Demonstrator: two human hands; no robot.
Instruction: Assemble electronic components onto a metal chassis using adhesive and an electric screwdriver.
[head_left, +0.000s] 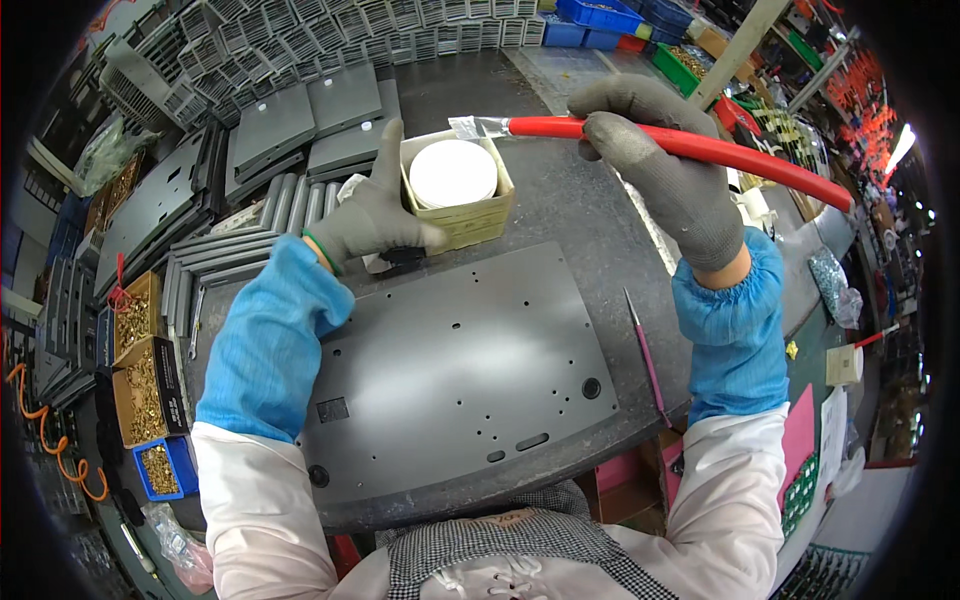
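My gloved left hand (375,218) rests against the left corner of a square, cream-coloured box (470,228), with thumb and forefinger spread wide along it. A round white lid or tub (453,174) sits in the box. My gloved right hand (665,160) is raised to the right, its fingers wrapped round a long red-handled brush (740,153) whose flat, pale tip points left over the box's far rim. In front of me lies a dark grey metal plate (460,375) with small holes and slots. A thin pink-handled pointed tool (648,360) lies right of the plate.
Stacked grey panels (275,130) and angled grey profiles (240,245) lie at the left. Rows of metal brackets (300,45) line the back. Boxes of brass-coloured fasteners (145,395) and a blue bin (185,470) stand at the near left. Crates and shelving fill the far right.
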